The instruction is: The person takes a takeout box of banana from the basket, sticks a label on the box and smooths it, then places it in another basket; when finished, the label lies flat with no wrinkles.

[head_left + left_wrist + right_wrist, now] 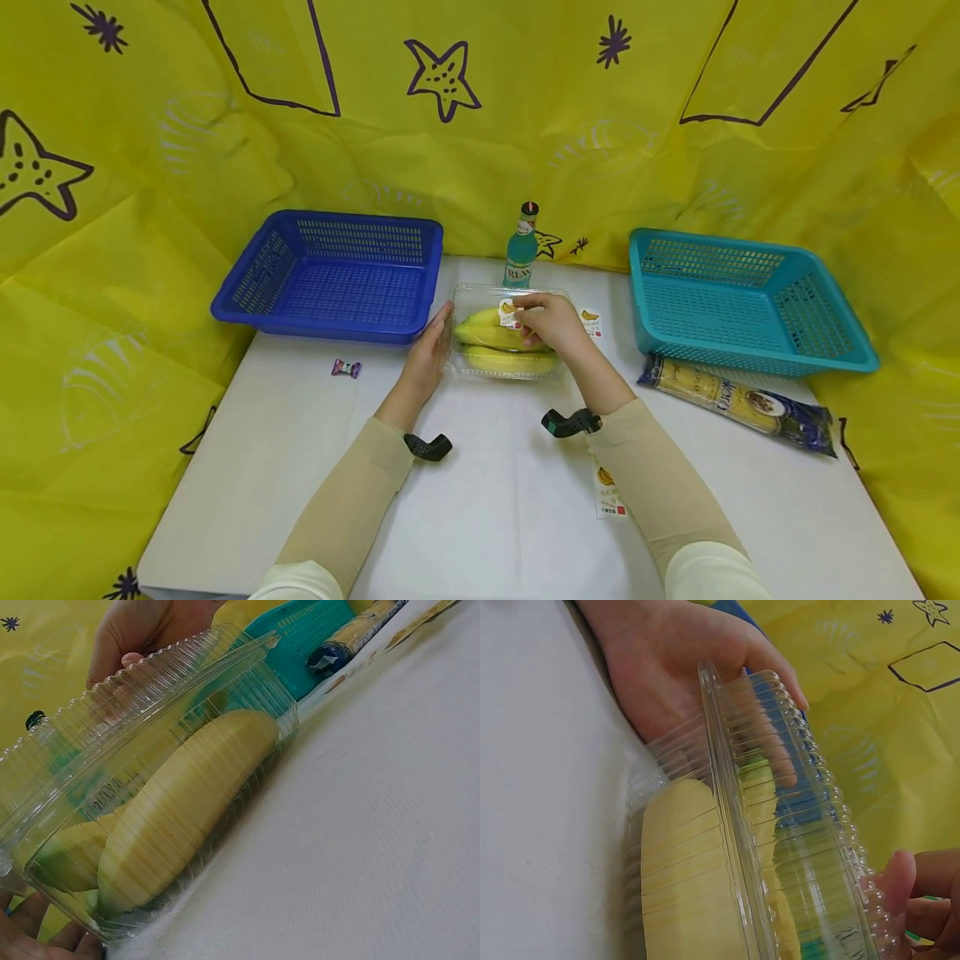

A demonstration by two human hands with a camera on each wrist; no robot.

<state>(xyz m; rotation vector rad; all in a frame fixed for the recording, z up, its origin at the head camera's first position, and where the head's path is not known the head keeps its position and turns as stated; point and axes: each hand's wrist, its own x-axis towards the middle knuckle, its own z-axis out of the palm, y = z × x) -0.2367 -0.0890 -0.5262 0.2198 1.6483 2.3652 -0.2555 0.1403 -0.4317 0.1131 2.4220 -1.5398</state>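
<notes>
A clear plastic clamshell box (465, 373) with bananas (491, 332) inside lies on the table, its lid down. Along its left side rests my left hand (426, 358), fingers fairly straight and palm facing the box. Over the lid, my right hand (553, 321) has bent fingers and pinches a small banana label (508, 313) against the top. The left wrist view shows the ribbed box wall (259, 682) and one banana (187, 810) close up. In the right wrist view, the right thumb (898, 881) meets the lid's edge; the label is hidden there.
Behind the box stands a teal bottle (521, 250). A blue basket (330, 325) is at left, a turquoise basket (750, 357) at right. A pasta packet (738, 404), a wrapped candy (346, 368), a label sheet (592, 322) and another sheet (609, 492) lie on the table.
</notes>
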